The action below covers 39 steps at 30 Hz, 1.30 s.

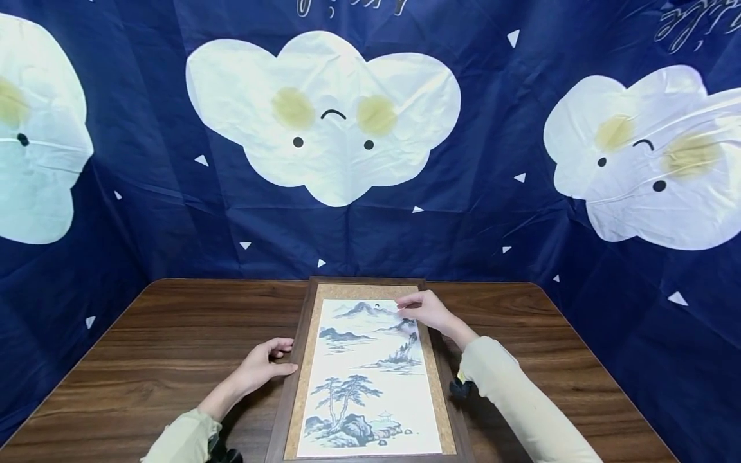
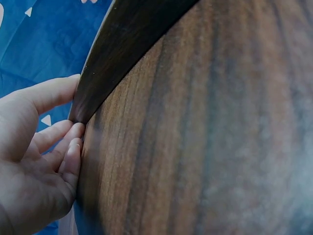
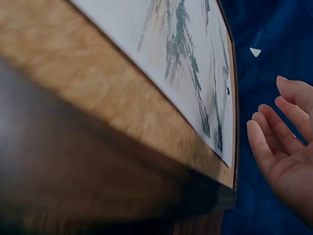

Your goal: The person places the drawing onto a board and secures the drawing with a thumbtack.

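A cork board (image 1: 367,291) with a dark wooden frame (image 1: 298,350) lies on the table. On the cork is a white sheet (image 1: 376,360) printed with an ink landscape of mountains, trees and a pavilion. Near the sheet's top edge a small dark round spot (image 3: 228,91) shows. My left hand (image 1: 263,366) touches the frame's left side; in the left wrist view its fingertips (image 2: 73,128) rest against the frame's edge. My right hand (image 1: 427,310) is over the sheet's upper right corner, fingers loosely bent, nothing between them in the right wrist view.
The board's far edge lies near the back edge of the brown wood-grain table (image 1: 173,334). Dark blue cloth (image 1: 341,238) with white clouds hangs behind and at both sides. Dark straps (image 1: 460,388) sit at the wrists, by the pale sleeves (image 1: 515,399).
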Each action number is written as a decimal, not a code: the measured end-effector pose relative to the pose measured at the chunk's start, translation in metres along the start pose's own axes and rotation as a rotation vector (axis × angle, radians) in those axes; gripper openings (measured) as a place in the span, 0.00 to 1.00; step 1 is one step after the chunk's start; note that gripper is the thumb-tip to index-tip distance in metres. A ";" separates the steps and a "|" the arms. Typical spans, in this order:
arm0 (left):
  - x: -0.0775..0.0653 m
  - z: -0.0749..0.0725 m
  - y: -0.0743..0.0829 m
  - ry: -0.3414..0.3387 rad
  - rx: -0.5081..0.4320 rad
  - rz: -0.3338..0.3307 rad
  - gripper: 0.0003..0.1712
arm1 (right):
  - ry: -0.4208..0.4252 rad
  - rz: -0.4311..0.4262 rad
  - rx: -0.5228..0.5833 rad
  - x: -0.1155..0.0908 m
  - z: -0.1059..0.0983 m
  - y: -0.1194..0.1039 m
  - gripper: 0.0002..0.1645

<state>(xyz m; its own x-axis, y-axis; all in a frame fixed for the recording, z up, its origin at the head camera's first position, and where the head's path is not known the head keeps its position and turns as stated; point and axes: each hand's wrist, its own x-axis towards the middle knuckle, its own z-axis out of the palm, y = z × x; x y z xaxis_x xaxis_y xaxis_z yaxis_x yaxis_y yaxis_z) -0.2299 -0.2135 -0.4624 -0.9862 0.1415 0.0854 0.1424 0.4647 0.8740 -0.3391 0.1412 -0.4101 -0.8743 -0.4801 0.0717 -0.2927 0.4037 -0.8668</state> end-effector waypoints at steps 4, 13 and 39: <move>0.000 -0.001 0.000 -0.003 0.005 -0.002 0.31 | 0.033 -0.013 0.006 -0.013 -0.008 -0.001 0.22; 0.002 0.002 0.000 -0.008 0.010 -0.016 0.31 | 0.108 -0.041 0.006 -0.041 -0.025 0.009 0.19; 0.001 -0.011 0.002 -0.135 0.043 0.055 0.33 | 0.236 -0.019 0.054 -0.097 -0.054 0.045 0.22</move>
<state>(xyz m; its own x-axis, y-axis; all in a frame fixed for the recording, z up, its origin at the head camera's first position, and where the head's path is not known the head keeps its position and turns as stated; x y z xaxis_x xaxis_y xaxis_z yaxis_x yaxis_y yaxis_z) -0.2310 -0.2219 -0.4551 -0.9571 0.2823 0.0651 0.2021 0.4899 0.8480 -0.2887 0.2480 -0.4292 -0.9369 -0.2893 0.1962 -0.2944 0.3507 -0.8890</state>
